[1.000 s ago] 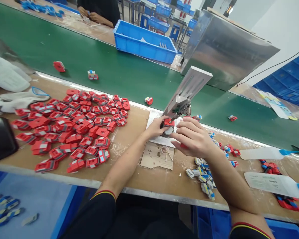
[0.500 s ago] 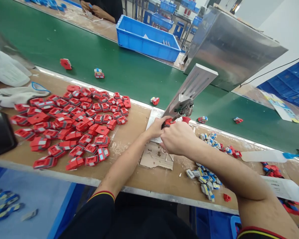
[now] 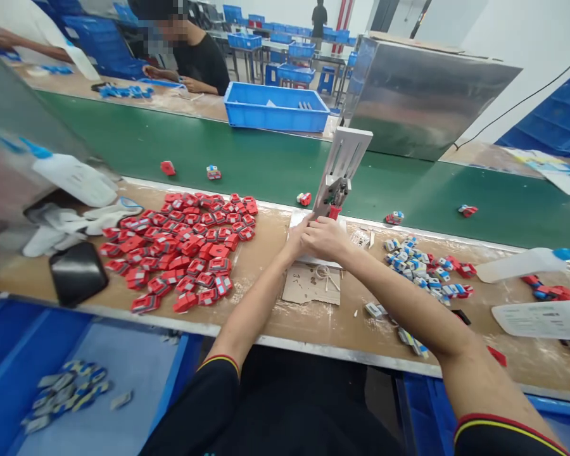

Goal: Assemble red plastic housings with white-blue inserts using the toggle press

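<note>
My left hand (image 3: 296,238) and my right hand (image 3: 323,237) meet at the foot of an upright metal clamp fixture (image 3: 344,152). Both have their fingers curled closed and pressed together, and whatever lies between them is hidden. Just above my right hand shows the clamp's red handle (image 3: 335,212). Under the hands a pale base plate (image 3: 298,218) is partly visible. Nearer to me lies a torn cardboard piece (image 3: 308,286) with a loop of white string on it. To the left spreads a large heap of red-and-grey toy-like pieces (image 3: 180,247).
Small white, blue and yellow pieces (image 3: 408,263) lie right of the fixture. Behind runs a green conveyor belt (image 3: 266,155) carrying several small pieces. White bottles (image 3: 522,265) lie at right. A blue crate (image 3: 275,111) and a co-worker (image 3: 202,60) are across the belt.
The view has levelled and swung left, showing more of the room. My right hand has come closer against my left, and the red part glimpsed between them is now hidden.
</note>
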A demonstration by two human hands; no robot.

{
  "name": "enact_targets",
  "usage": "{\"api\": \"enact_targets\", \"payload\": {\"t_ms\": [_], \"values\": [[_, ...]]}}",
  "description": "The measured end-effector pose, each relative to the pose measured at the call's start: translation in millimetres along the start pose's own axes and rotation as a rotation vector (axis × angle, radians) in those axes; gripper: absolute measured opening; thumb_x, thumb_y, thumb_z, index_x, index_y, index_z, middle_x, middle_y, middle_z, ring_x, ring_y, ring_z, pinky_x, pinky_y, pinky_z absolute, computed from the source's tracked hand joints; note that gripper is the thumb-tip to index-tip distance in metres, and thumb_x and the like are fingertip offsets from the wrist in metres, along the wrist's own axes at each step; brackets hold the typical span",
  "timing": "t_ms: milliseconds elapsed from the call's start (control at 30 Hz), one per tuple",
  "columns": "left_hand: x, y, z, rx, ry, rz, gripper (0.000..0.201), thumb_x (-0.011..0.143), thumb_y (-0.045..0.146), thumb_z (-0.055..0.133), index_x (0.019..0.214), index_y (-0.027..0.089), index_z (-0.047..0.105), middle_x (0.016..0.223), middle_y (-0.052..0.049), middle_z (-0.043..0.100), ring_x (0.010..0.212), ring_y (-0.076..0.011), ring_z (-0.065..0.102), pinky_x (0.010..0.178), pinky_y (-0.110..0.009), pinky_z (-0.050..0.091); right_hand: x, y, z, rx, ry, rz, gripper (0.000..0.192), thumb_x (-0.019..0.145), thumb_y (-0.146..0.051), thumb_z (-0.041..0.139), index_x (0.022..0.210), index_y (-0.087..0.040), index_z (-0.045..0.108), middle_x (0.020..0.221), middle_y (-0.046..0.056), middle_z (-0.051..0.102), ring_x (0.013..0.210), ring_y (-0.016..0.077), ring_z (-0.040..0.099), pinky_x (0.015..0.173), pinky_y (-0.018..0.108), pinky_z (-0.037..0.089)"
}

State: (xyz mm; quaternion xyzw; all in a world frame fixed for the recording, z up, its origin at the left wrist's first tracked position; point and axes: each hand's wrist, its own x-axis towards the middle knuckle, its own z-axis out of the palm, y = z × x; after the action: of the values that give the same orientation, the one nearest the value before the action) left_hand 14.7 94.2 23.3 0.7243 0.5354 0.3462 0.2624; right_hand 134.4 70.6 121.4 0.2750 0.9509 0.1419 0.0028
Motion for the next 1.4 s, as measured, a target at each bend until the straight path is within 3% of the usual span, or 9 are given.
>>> {"api": "enact_targets", "payload": {"t_ms": [133, 233, 367, 600, 700, 833, 900, 1067, 1400], "values": [[-36.6, -24.9, -50.0, 0.098, 0.087, -0.031, 0.053, 0.089, 0.023, 0.067, 0.142, 0.018, 0.062, 0.144, -0.017, 0.066, 0.139, -0.0342, 0.06, 0.12, -0.05, 0.041, -54.8, -10.5, 3.3, 0.405, 0.372, -0.023, 0.032, 0.104, -0.027, 0.05, 0.081, -0.021, 0.071, 0.072, 0.003, 0.069, 0.072, 0.0168, 0.06, 0.07, 0.031, 0.046], [-55.6, -51.2, -93.8, 0.383, 0.144, -0.169, 0.035, 0.091, 0.023, 0.069, 0.126, 0.019, 0.07, 0.127, -0.016, 0.069, 0.123, -0.0385, 0.065, 0.114, -0.059, 0.041, -100.5, -8.5, 22.0, 0.697, 0.687, 0.248, 0.034, 0.102, -0.031, 0.055, 0.072, -0.022, 0.066, 0.062, 0.0, 0.063, 0.058, 0.0141, 0.055, 0.059, 0.029, 0.043], [-51.8, -71.7, -117.5, 0.516, 0.083, -0.265, 0.027, 0.074, 0.008, 0.082, 0.097, 0.017, 0.07, 0.109, -0.013, 0.066, 0.118, -0.0396, 0.061, 0.114, -0.058, 0.04, -129.3, -0.3, 53.6, 0.814, 0.757, 0.638, 0.038, 0.098, -0.042, 0.059, 0.065, -0.023, 0.063, 0.051, -0.003, 0.053, 0.046, 0.0125, 0.044, 0.048, 0.03, 0.035], [-55.7, -66.2, -104.0, 0.532, 0.075, -0.263, 0.021, 0.077, 0.003, 0.072, 0.095, 0.014, 0.071, 0.108, -0.016, 0.067, 0.119, -0.0393, 0.06, 0.109, -0.057, 0.045, -139.6, 2.0, 67.9, 0.795, 0.624, 0.577, 0.034, 0.096, -0.038, 0.06, 0.066, -0.022, 0.067, 0.053, -0.001, 0.058, 0.046, 0.0136, 0.048, 0.05, 0.03, 0.037], [-69.2, -56.7, -93.2, 0.457, 0.067, -0.19, 0.027, 0.083, 0.012, 0.071, 0.11, 0.018, 0.074, 0.115, -0.013, 0.069, 0.115, -0.0318, 0.065, 0.107, -0.052, 0.051, -144.1, 2.0, 70.7, 0.788, 0.576, 0.546, 0.032, 0.098, -0.037, 0.059, 0.073, -0.021, 0.07, 0.059, 0.001, 0.065, 0.05, 0.0144, 0.053, 0.054, 0.029, 0.041], [-70.9, -46.0, -65.9, -0.245, 0.204, -0.056, 0.04, 0.089, 0.035, 0.075, 0.126, 0.021, 0.068, 0.117, -0.01, 0.071, 0.095, -0.0204, 0.073, 0.082, -0.037, 0.062, -144.4, -0.7, 75.0, 0.824, 0.422, 0.434, 0.022, 0.096, -0.041, 0.068, 0.098, -0.02, 0.076, 0.08, 0.005, 0.075, 0.068, 0.018, 0.067, 0.065, 0.03, 0.05], [-64.4, -42.9, -50.0, -0.554, 0.244, -0.04, 0.052, 0.084, 0.045, 0.083, 0.128, 0.024, 0.066, 0.115, -0.008, 0.072, 0.088, -0.0179, 0.074, 0.075, -0.033, 0.063, -142.7, -2.3, 76.0, 0.844, 0.319, 0.372, 0.032, 0.091, -0.043, 0.077, 0.113, -0.021, 0.074, 0.1, 0.008, 0.077, 0.084, 0.021, 0.073, 0.074, 0.032, 0.055], [-53.9, -44.2, -20.5, -0.825, 0.226, -0.064, 0.064, 0.071, 0.054, 0.094, 0.123, 0.028, 0.067, 0.109, -0.005, 0.075, 0.092, -0.0164, 0.075, 0.083, -0.03, 0.063, -138.8, -4.5, 80.4, 0.868, 0.126, 0.344, 0.03, 0.09, -0.035, 0.078, 0.117, -0.022, 0.072, 0.11, 0.007, 0.078, 0.089, 0.0195, 0.072, 0.077, 0.03, 0.053], [-79.4, -33.7, -4.0, -0.833, 0.264, -0.085, 0.052, 0.064, 0.043, 0.102, 0.106, 0.025, 0.077, 0.104, -0.004, 0.081, 0.091, -0.0163, 0.077, 0.086, -0.031, 0.064, -127.2, -16.1, 90.4, 0.779, 0.275, 0.298, 0.017, 0.102, -0.027, 0.062, 0.098, -0.021, 0.077, 0.09, 0.005, 0.079, 0.083, 0.0174, 0.067, 0.075, 0.029, 0.049]]}}
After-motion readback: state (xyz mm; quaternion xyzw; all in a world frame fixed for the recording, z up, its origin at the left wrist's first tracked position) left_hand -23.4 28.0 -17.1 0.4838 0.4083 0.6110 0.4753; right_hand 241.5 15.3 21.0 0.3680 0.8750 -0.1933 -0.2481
